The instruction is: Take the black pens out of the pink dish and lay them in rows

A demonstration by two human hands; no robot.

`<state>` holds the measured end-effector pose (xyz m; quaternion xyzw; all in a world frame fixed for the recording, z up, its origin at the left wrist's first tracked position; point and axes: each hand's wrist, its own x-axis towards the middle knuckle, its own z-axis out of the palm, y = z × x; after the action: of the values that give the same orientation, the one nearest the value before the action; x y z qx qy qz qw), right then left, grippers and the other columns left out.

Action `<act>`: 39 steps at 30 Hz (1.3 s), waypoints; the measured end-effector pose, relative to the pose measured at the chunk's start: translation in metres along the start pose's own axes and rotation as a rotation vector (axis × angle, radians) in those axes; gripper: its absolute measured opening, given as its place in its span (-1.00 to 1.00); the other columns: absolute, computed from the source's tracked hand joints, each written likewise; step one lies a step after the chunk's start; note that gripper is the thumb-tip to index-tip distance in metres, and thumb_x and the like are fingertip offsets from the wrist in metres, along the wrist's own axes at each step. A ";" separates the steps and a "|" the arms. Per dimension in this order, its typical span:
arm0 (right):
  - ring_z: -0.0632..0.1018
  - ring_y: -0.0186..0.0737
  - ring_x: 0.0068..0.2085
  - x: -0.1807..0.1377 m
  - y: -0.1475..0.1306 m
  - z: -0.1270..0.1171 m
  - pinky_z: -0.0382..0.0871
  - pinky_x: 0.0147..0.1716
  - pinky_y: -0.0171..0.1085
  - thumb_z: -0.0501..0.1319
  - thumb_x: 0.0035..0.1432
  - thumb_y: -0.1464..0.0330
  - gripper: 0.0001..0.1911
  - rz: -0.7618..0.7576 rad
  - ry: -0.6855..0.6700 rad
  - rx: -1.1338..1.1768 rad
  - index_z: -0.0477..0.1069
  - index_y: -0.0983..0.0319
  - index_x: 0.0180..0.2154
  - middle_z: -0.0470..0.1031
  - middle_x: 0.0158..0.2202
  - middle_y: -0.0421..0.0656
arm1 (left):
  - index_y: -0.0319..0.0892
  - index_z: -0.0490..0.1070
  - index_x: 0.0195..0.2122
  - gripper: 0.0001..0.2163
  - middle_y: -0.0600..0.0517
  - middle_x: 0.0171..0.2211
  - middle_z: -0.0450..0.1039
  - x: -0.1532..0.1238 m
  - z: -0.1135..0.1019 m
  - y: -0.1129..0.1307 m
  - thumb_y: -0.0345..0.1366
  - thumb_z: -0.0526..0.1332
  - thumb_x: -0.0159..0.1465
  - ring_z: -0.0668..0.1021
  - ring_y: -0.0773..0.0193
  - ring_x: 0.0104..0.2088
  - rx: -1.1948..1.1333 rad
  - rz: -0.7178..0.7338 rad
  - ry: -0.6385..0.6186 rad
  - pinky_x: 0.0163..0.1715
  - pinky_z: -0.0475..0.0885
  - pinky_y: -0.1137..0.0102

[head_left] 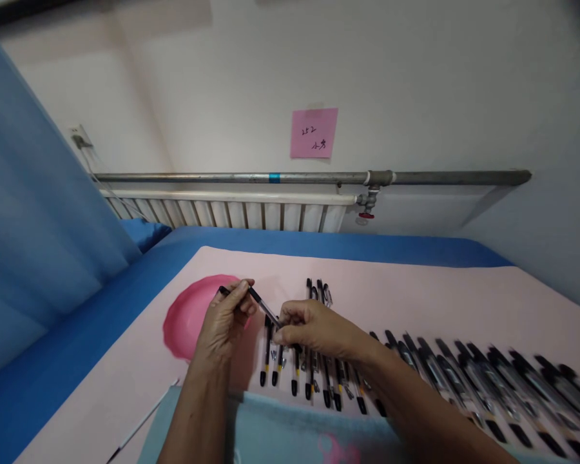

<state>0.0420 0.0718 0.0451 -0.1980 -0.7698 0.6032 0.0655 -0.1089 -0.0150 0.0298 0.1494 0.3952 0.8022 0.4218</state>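
Observation:
A pen (267,309) with a black upper end and a clear barrel slants between my two hands. Its black end is pinched by the fingertips of my left hand (228,316), in front of the pink bowl's right side. A small black piece (223,290) pokes out on the left of those fingers; what it belongs to is hidden. My right hand (314,327) is closed around the pen's lower end, hiding the tip. Below and behind my right hand lies a row of black-capped pens (294,380), with small clear and metallic bits among them.
A pink bowl (178,322) stands left on the pink sheet (415,290), which covers a blue surface (319,240). Many more pens (468,374) lie at right, blurred. A thin white stick (145,415) lies front left. Light-blue cloth (280,432) covers the near edge. Behind runs a radiator (265,216).

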 end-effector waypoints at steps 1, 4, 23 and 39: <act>0.30 -0.45 -0.50 0.000 0.000 0.001 0.14 -0.50 -0.43 0.27 -0.11 0.34 -0.84 -0.014 0.041 -0.012 0.32 0.28 -0.50 0.30 -0.55 -0.30 | -0.32 0.48 -0.43 -0.85 0.13 -0.64 0.21 0.001 0.000 0.000 -0.39 0.34 -0.05 0.24 0.52 -0.63 -0.011 0.007 0.019 -0.64 0.19 0.55; 0.36 -0.41 -0.45 0.000 -0.004 0.001 0.20 -0.44 -0.39 0.18 0.00 0.29 -0.83 -0.019 -0.027 0.090 0.37 0.28 -0.42 0.40 -0.45 -0.22 | -0.35 0.48 -0.42 -0.84 0.12 -0.62 0.22 0.001 0.000 0.002 -0.40 0.34 -0.05 0.22 0.55 -0.63 -0.061 0.016 0.050 -0.64 0.20 0.57; 0.45 -0.35 -0.45 0.003 -0.005 0.006 0.28 -0.43 -0.35 0.24 -0.07 0.32 -0.79 0.081 0.018 0.595 0.34 0.28 -0.34 0.42 -0.49 -0.19 | -0.41 0.47 -0.38 -0.85 0.14 -0.62 0.14 0.001 0.001 0.003 -0.44 0.30 0.02 0.20 0.57 -0.64 -0.143 0.040 0.110 -0.66 0.20 0.60; 0.34 -0.46 -0.61 0.006 -0.004 0.008 0.20 -0.59 -0.41 0.17 -0.03 0.33 -0.85 0.134 0.067 0.447 0.37 0.32 -0.46 0.39 -0.57 -0.21 | -0.39 0.47 -0.40 -0.79 0.15 -0.65 0.19 0.002 0.002 -0.003 -0.41 0.36 -0.08 0.23 0.56 -0.66 -0.104 0.057 0.127 -0.67 0.20 0.59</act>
<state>0.0332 0.0659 0.0455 -0.2493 -0.5998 0.7546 0.0932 -0.1079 -0.0114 0.0287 0.0872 0.3744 0.8412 0.3804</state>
